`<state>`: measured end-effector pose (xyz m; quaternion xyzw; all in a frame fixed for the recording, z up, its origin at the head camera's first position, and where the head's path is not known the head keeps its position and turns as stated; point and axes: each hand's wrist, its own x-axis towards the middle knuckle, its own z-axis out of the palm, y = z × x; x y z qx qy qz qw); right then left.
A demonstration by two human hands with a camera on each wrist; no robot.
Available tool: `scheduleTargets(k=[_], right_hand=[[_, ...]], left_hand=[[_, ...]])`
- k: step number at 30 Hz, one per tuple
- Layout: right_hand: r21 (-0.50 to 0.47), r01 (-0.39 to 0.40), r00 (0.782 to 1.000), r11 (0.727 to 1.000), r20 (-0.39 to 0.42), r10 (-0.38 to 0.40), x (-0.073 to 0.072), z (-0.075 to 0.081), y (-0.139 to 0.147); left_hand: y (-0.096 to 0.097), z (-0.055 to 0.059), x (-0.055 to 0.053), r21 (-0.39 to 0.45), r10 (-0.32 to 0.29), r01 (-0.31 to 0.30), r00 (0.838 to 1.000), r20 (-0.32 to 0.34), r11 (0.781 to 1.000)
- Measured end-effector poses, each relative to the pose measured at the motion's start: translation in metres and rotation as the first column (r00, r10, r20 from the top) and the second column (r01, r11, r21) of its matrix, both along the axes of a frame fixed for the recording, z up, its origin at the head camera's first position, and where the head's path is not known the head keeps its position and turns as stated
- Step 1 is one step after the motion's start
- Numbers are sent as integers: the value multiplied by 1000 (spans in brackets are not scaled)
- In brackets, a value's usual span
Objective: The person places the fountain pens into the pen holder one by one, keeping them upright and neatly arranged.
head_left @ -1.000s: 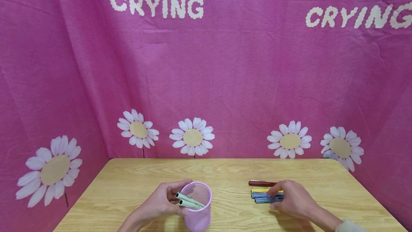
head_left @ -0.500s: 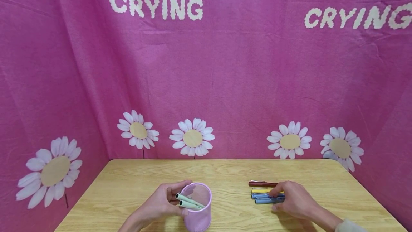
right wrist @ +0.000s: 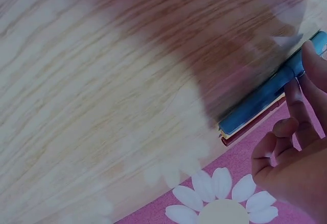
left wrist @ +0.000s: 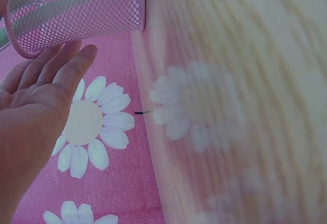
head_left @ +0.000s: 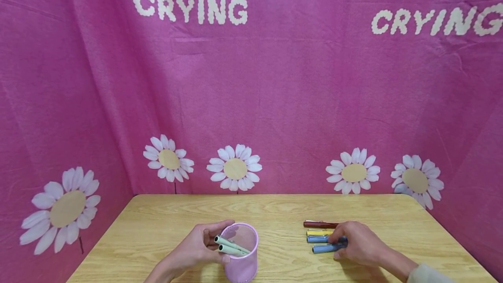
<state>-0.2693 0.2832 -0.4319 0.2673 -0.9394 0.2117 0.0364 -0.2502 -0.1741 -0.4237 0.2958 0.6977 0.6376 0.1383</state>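
Observation:
My left hand (head_left: 196,243) holds a pink mesh pen cup (head_left: 242,267) by its side, thumb in front and fingers behind. Two light green pens (head_left: 232,248) lean inside the cup, their ends sticking out over the rim towards that hand. On the right, my right hand (head_left: 363,243) pinches the nearest blue pen (head_left: 324,248) between thumb and fingers; the right wrist view shows the grip on this blue pen (right wrist: 255,101). Beyond it lie another blue pen (head_left: 317,239), a yellow pen (head_left: 316,232) and a dark red pen (head_left: 320,224), their right ends partly hidden by the hand.
The wooden table (head_left: 271,213) reaches back to a pink cloth backdrop (head_left: 287,99) printed with white daisies and lettering. Cloth also hangs along the left and right sides. Bare tabletop lies between the cup and the pens.
The nearest blue pen has come slightly towards me, opening a gap from the other blue pen. My right hand has shifted a little right with it. The left hand and cup stay still.

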Motion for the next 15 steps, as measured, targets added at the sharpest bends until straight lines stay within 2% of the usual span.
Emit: scheduleTargets(k=[2,6,11,15], right_hand=[[-8,-28,1000,1000,-2,28,0,-1,1],[-21,-32,999,999,6,32,1,-2,0],[-41,-20,996,999,85,24,2,-1,-2],[-42,-24,993,999,115,29,3,0,-2]], left_hand=[[0,0,0,-3,6,-6,1000,2,1000],[0,0,0,-2,5,-5,1000,1,1000],[1,0,0,3,-9,9,1000,-12,1000],[1,-1,0,5,-16,16,1000,-23,1000]])
